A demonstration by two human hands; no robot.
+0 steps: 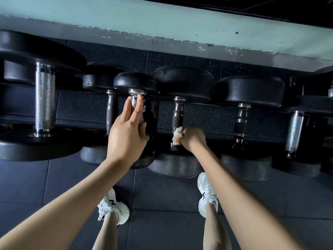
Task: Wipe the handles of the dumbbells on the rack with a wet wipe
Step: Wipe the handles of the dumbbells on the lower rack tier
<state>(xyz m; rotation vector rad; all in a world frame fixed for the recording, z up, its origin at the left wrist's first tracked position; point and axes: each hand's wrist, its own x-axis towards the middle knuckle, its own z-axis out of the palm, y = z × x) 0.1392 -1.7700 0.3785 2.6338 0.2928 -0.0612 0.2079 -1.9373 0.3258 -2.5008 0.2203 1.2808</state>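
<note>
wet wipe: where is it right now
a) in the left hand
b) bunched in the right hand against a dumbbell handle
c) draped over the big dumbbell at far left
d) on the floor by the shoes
b: the white wet wipe is bunched in the right hand, against the near end of the dark-banded dumbbell handle, while the left hand holds the neighbouring chrome handle with no wipe.

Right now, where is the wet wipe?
Head view, just right of centre: the wet wipe is bunched in the right hand against the near end of a dark dumbbell handle, right of the chrome handle the left hand holds.
</note>
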